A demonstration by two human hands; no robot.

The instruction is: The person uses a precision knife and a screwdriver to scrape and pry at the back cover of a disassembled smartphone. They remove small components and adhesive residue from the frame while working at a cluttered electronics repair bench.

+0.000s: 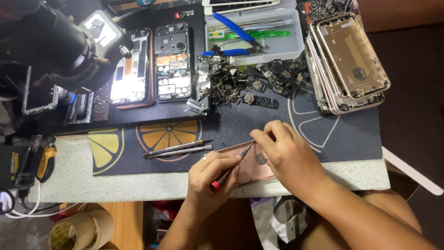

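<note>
One rose-gold phone back housing point(249, 167) lies at the near edge of the worktable point(138, 183), partly on the dark mat with orange-slice print point(166, 134), and both hands work on it. The left hand point(210, 178) is closed around a thin screwdriver with a red end cap point(229, 172), its tip angled up into the housing near the top edge. The right hand point(289, 155) rests flat over the housing's right part, fingers curled on its upper rim, pinning it down. Just left of the housing, two slim metal pry tools point(178, 149) lie side by side on the mat. Farther back sits a heap of small dark phone parts point(249, 83), with two opened phones point(152, 65) to its left showing their boards. A clear plastic tray point(252, 32) behind the heap holds blue-handled cutters point(236, 28) and a green tool. A stack of gold phone housings point(349, 62) stands at the right, and a black microscope head point(60, 41) hangs over the left side.
</note>
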